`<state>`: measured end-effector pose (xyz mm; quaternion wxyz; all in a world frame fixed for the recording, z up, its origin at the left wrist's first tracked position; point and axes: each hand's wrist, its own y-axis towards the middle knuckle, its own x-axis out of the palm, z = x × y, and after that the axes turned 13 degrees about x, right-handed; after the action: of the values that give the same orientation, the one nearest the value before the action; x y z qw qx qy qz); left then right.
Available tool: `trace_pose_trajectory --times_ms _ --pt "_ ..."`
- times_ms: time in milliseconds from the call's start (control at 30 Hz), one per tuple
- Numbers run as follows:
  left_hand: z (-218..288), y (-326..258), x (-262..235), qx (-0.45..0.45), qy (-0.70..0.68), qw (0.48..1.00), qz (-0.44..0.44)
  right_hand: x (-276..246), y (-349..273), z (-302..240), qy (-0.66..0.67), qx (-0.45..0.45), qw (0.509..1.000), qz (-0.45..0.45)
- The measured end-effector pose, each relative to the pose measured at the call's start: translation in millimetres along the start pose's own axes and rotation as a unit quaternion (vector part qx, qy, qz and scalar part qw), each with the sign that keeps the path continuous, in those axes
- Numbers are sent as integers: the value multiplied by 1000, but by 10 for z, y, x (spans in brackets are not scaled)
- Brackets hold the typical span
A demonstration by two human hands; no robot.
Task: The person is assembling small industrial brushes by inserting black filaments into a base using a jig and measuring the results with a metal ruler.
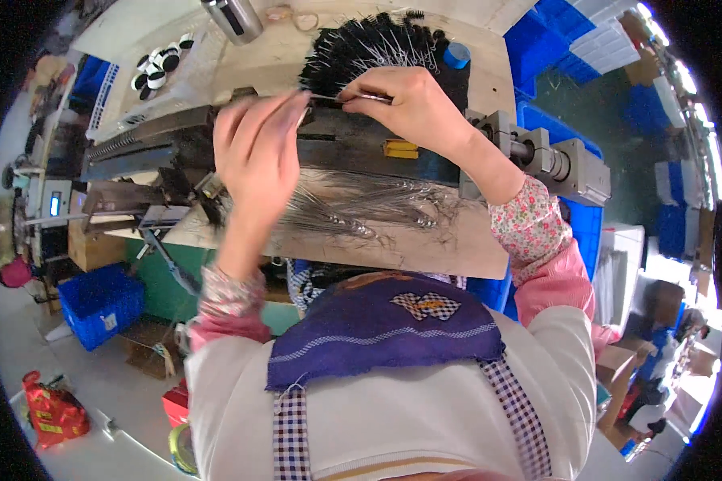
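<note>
Left hand: fingers close together, blurred; cannot tell if pinching. Thin wire between both hands, above machine. Loose wires on bench, nearer body. Black brushes piled beyond. Right hand: thumb and fingers pinching wire.

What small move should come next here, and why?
Perhaps lower the thin metal piece toward the dark machine bed: the right hand pinches it, its other end reaches toward the left hand, and the bed runs close by.

Passage runs along the near tabletop edge; wire bundles obstruct behind
</note>
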<state>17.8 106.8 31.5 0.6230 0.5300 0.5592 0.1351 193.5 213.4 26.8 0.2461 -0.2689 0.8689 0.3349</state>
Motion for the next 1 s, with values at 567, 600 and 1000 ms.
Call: trace_pose_trajectory --times_ms 567,600,1000 --pt "64 -144 -410 -465 -835 -52 291 233 -78 -88 -172 -56 983 -33" --pt "67 -148 -393 -466 -834 -44 290 233 -70 -76 -156 -36 987 -33" --pt "166 -115 -351 -467 -831 -8 304 185 9 -13 -70 16 997 -36"
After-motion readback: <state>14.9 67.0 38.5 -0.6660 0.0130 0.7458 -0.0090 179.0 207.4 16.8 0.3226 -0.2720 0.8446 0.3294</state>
